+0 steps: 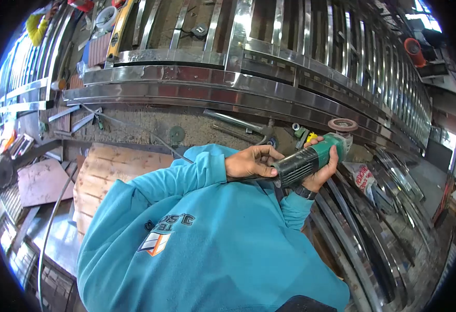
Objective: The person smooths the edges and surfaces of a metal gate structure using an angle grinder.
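Note:
A green and black angle grinder (305,162) lies across both hands, tilted up to the right. At its head sits a round reddish-brown disc (343,125). My right hand (321,174), with a dark watch at the wrist, is wrapped round the green part from below. My left hand (252,162) is closed at the black rear end, thumb and fingers on the housing. A dark cord leaves that end under the left hand. Just beyond the hands are a metal tube (234,119) and a small yellow item (310,137).
Long shiny metal rails (155,74) and a barred frame (237,31) stretch across the far side. A yellow level (117,31) leans there. Left is a wooden board (105,171); right are metal profiles (350,229) and a printed white bag (362,177).

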`<state>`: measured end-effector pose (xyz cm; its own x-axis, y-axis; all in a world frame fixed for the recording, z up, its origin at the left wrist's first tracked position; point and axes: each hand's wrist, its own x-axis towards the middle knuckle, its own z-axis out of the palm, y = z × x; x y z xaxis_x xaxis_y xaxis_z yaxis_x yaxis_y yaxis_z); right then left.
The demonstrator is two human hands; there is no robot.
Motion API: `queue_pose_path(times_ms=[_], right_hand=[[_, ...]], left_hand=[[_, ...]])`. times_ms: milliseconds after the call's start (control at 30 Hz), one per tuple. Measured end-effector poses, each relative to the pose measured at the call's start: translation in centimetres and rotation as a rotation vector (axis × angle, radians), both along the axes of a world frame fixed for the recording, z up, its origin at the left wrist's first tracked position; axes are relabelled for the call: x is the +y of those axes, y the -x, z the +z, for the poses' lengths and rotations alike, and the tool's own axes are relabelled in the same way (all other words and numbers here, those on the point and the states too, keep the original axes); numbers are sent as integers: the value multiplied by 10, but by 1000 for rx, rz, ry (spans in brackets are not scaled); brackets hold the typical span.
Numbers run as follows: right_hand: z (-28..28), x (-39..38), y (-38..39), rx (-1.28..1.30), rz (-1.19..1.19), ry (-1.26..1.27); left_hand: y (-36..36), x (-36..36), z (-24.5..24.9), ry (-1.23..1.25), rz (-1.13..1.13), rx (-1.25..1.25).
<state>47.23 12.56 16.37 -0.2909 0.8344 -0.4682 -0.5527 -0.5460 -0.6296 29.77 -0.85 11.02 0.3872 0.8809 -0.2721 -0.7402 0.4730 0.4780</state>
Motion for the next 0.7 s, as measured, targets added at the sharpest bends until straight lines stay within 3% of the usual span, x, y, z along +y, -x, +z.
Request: queue_pose_path(times_ms=[133,200,333,533,700], right_hand=[[-17,23,-1,-107,24,7],[-23,35,-6,-73,118,20],[-25,50,2,-51,13,113],[-18,54,10,-136,15,97],[-13,52,10,-178,-17,153]], left_hand=[[2,18,-4,46,-75,68],[2,24,0,48,17,137],[-1,41,-6,-19,153,204],[6,51,-8,-8,68,101],[18,58,-9,-5,46,206]])
